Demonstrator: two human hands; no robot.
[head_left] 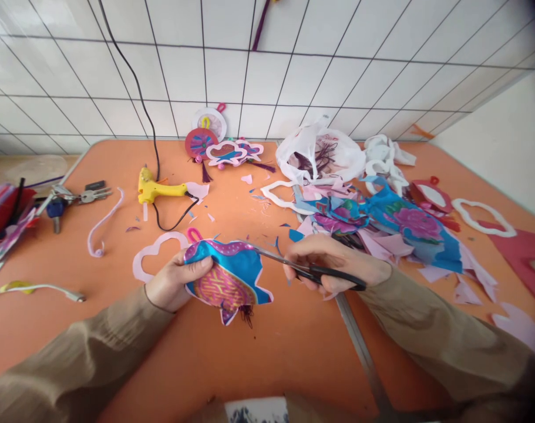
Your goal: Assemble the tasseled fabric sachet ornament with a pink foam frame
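Observation:
My left hand [172, 282] grips a blue, pink and gold patterned fabric piece [229, 273] by its left side, thumb on top. The piece has a pale trimmed edge, a small pointed tab at the bottom, a dark tassel and a pink loop at its upper left. In my right hand [333, 264] is a pair of black-handled scissors [313, 271]. Their blades point left and meet the upper right edge of the fabric; how far they are parted is hard to tell. A pink heart-shaped paper frame [141, 258] lies just behind my left hand.
A yellow glue gun [161, 189] with a black cord lies at the back left, near keys [88, 195]. Finished-looking round ornaments [201, 144] rest by the tiled wall. To the right are a white plastic bag [342, 155], blue floral fabric [417, 226] and pink scraps.

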